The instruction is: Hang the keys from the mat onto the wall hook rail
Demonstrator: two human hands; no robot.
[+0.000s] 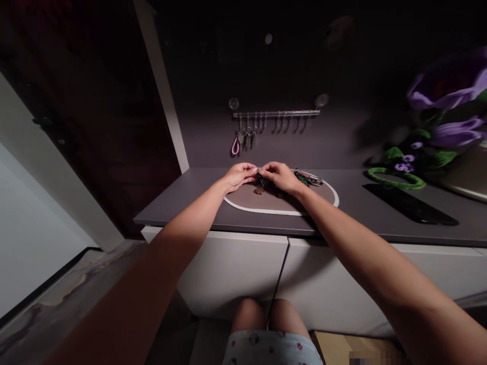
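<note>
Centrally, two hands pinch a small dark bunch (261, 179) at the mat (266, 211).

The left hand (240, 175) and right hand (279, 176) meet left of the mat's middle, toward its back rim; the fingers of each are drawn nearly together, tips closed on the bunch from opposite sides, presumably to steady so small a thing. A brass piece (259, 191) shows just below; whether it hangs or lies cannot be told. The mat's front rim runs near the front edge of the bench (178, 204), probably for easy reach. Trinkets (303, 177) rest by its back right rim, apart from the bunch. Behind, a rail (277, 114) carries keys (248, 139) at its left end, off the bench.
</note>
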